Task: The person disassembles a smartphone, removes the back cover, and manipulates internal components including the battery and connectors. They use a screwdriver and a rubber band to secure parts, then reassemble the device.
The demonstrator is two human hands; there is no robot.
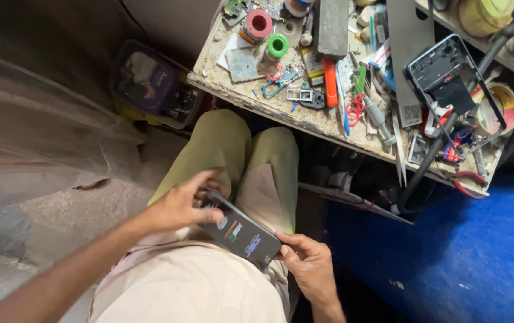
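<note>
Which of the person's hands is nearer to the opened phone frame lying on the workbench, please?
Right. The right hand grips the dark phone's lower end, below the phone frame; the left hand holds its other end, farther away.

The worn, paint-flecked counter is crowded: a red tape roll and a green one near its far edge, an orange-handled tool, a grey block, red rubber bands, and an opened phone frame lying toward the right end.
</note>
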